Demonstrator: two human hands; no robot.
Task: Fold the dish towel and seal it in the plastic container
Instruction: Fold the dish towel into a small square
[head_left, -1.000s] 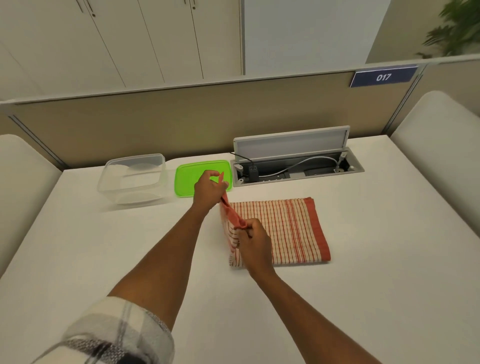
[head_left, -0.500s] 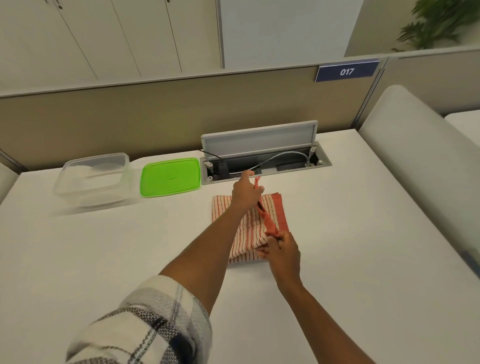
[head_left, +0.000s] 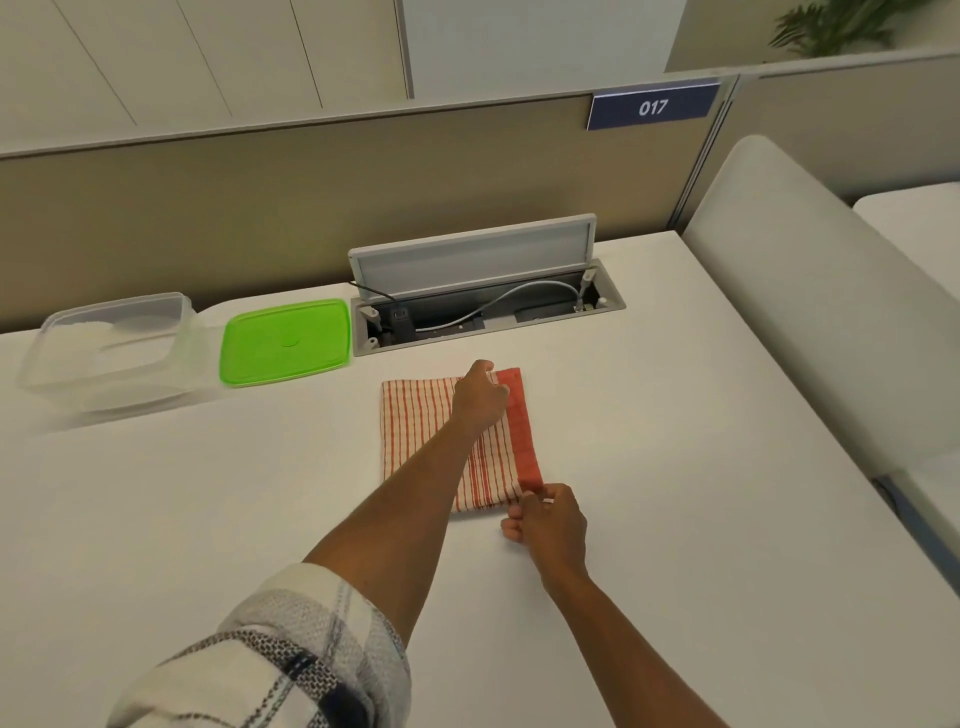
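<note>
container (head_left: 111, 348) left of lid (head_left: 284, 342), towel (head_left: 421, 415) right, nearer, on desk (head_left: 675, 467)

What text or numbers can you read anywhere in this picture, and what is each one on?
"017": white digits on the dark blue plate fixed to the top of the desk partition.
No other text: the green lid, the clear plastic container, the dish towel and the cable box show no readable lettering.

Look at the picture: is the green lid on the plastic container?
No, the green lid lies flat on the table beside the open container.
</note>
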